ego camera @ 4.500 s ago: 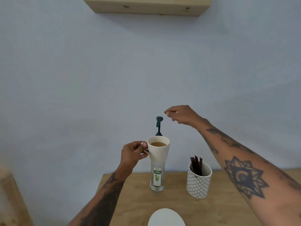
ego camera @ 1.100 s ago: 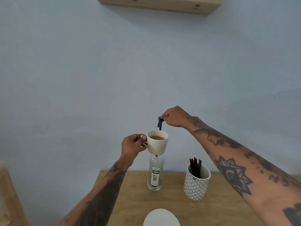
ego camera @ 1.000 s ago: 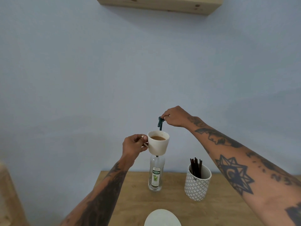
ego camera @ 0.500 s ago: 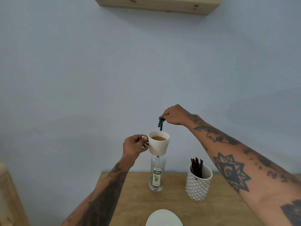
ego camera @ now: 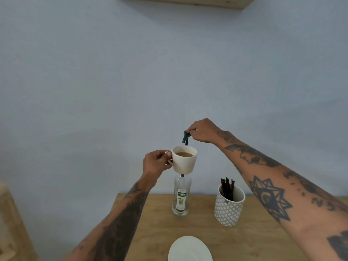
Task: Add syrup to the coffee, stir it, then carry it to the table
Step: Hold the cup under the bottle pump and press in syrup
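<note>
One head-worn wide-angle view only, facing forward toward a pale blue wall [ego camera: 131,81], tilted slightly down. Close above the wooden worktop [ego camera: 150,232], whose far portion fills the lower frame. Wooden shelf [ego camera: 188,0] clipped at top edge. Straight lines bowed near the edges.

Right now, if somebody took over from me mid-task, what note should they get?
Left hand: fingers closed on the handle of the white cup, held in the air under the pump spout; coffee in it.
Right hand: on the dark green pump head of the syrup bottle, which stands on the wooden counter.
Nearby: patterned holder with dark stir sticks, white saucer at the near edge.
Done: cup positioned at the pump. No syrup stream shows, so whether any is in cannot be told.
Left: pump the syrup, stir with a stick, carry the cup to the table.
</note>
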